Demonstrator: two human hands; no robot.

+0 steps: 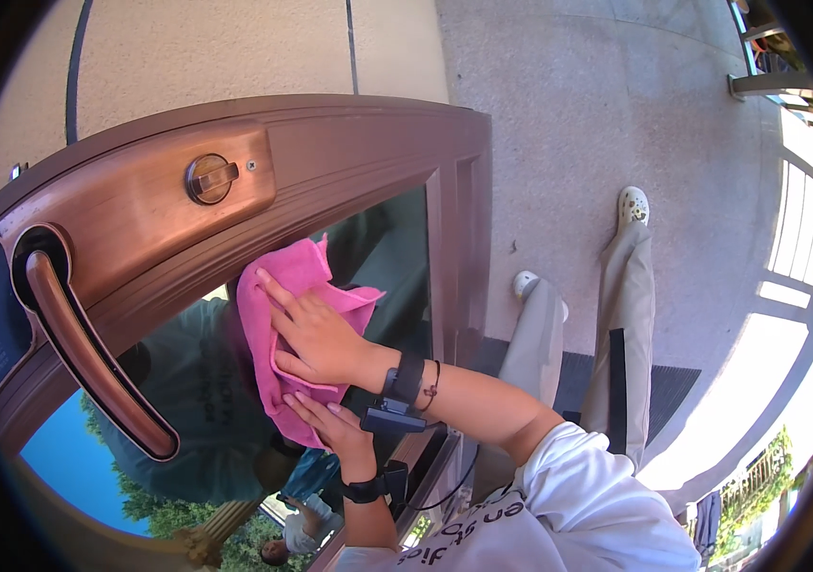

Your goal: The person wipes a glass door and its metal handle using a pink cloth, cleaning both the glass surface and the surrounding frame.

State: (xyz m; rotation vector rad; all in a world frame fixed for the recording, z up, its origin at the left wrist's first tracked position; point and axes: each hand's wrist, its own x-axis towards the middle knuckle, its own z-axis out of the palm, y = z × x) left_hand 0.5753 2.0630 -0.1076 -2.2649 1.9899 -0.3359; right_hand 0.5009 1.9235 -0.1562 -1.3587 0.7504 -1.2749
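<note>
My right hand [316, 336] lies flat on a pink cloth [264, 329], its fingers spread wide and pressing the cloth against the glass pane [397, 248] of a brown door [461, 229]. My left hand [345, 440] is just below it, fingers laid long over the cloth's lower edge; I cannot tell whether they also pinch it. The cloth is bunched, with its loose corners standing out above my right wrist.

The glass is dark and shiny, and it gives back blue sky, green trees, a column and a person in a light top. A moulded brown frame runs round the pane. Beside it, a copper-coloured lock plate [154, 205] carries a round turn knob [211, 179] and a long curved lever handle [97, 357].

Past the door's upper edge is a beige surface [206, 48] crossed by dark lines. To the right, a speckled grey floor [559, 124] stretches away under my feet in white shoes [632, 206], and a dark ribbed mat [675, 379] lies by my legs. Bright sunlight and barred shadows fall across the floor's far right side.
</note>
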